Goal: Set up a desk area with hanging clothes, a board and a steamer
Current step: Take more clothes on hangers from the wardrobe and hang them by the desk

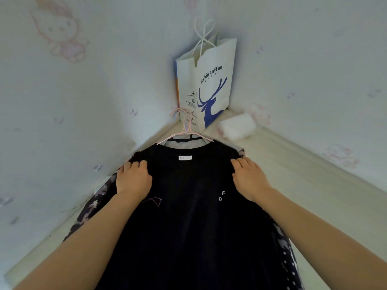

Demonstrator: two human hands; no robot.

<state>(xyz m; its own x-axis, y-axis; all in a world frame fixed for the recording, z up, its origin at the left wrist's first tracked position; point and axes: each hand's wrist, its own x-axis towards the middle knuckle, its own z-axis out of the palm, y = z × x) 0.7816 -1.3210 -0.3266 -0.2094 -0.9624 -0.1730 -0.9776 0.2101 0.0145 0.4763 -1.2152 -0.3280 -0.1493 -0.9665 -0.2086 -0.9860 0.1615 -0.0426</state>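
Black cloth fills the middle and bottom of the frame: a black top (188,206) lies flat on a pale desk (303,185), with its neck pointing up toward the corner of the room. Both bare arms reach in from the bottom corners and meet the top near its shoulders.

The left hand (134,181) sits left of the middle, palm down, on the left shoulder of the top. Its fingers bend over the edge of the cloth, so the tips are hard to see. It looks like it grips the cloth, but the grip is partly hidden. The right hand (249,178) sits right of the middle, palm down on the right shoulder. Its fingers are almost straight and press the cloth flat. It holds nothing.

Pink hangers (184,130) poke out above the neck of the top. How many there are is hard to tell. Under the top lies more cloth with a dark and light pattern (92,208); it shows at the left edge and at the lower right, and the rest is covered. The bottom of the top is cut off by the frame.

In the corner above stands a white paper bag (211,80) with a blue deer on it. Just right of the bag lies a white roll (236,126) on the desk. The walls (62,91) have faint pink pictures.
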